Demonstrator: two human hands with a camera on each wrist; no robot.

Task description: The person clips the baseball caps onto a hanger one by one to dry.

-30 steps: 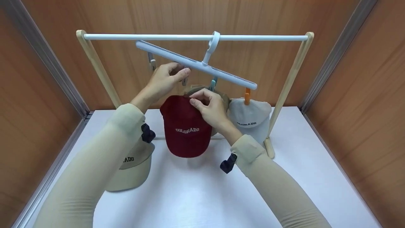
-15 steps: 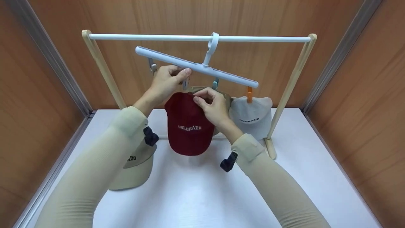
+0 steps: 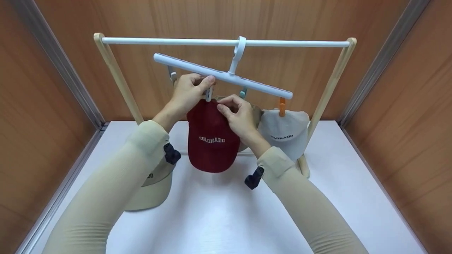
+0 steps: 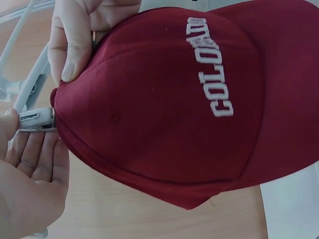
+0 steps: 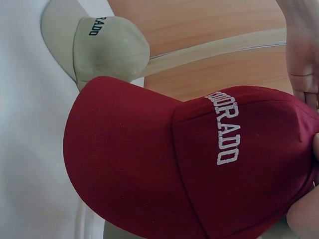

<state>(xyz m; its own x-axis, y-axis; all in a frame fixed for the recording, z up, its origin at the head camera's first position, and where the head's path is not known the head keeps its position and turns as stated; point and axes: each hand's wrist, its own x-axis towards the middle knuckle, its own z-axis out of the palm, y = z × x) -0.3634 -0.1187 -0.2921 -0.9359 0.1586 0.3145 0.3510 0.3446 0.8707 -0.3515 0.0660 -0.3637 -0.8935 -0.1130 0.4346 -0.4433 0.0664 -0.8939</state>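
Dangling just below the tilted hanger (image 3: 222, 75), the red cap (image 3: 213, 141) looks light, soft-crowned and stiffer-brimmed, so its upper edge seems the place to hold, the right hand (image 3: 242, 119) pinching there, the left hand's (image 3: 185, 92) fingers gripping the grey clip (image 3: 209, 94) under the hanger!

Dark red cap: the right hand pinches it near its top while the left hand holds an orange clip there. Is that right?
Not quite, the clip's colour is wrong. The right hand pinches the dark red cap near its top while the left hand holds a pale grey clip there, as the left wrist view shows.
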